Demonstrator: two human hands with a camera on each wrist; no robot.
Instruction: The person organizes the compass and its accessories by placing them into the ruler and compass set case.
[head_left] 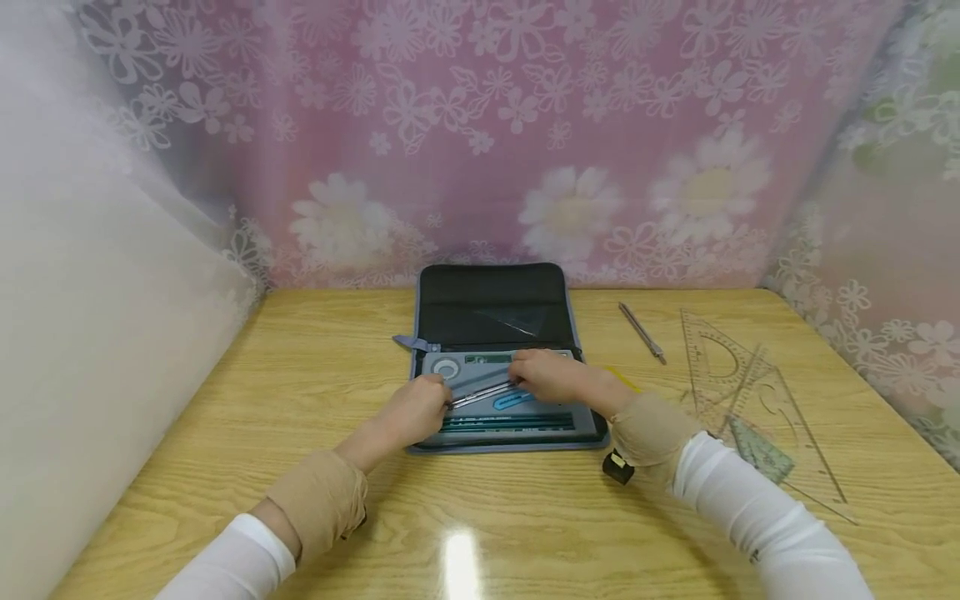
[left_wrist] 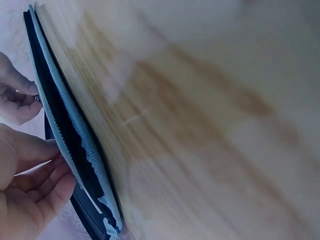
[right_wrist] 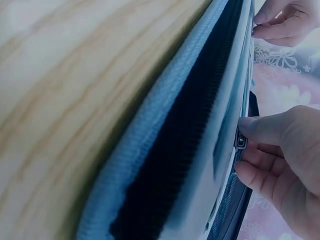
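Note:
An unzipped blue-edged case [head_left: 491, 304] lies open on the table, its grey tray [head_left: 551, 410] facing up. Low over the tray, a slim silver drawing compass [head_left: 482, 394] spans the space between the two hands. My left hand [head_left: 427, 408] pinches its left end; in the left wrist view the case rim hides the fingertips' contact. My right hand [head_left: 547, 375] pinches the right end, where a small metal part [right_wrist: 241, 140] shows between thumb and fingers. Around it in the tray are a blue cutter-like piece [head_left: 513, 400], a white ring-shaped item [head_left: 446, 369] and dark green pencils [head_left: 502, 422].
Right of the case lie a second slim metal instrument [head_left: 641, 333], clear set squares [head_left: 795, 417] and a small green triangle [head_left: 759, 450]. A small black object [head_left: 618, 468] sits below the right wrist. Floral curtains [head_left: 480, 167] stand behind the wooden table [head_left: 315, 350].

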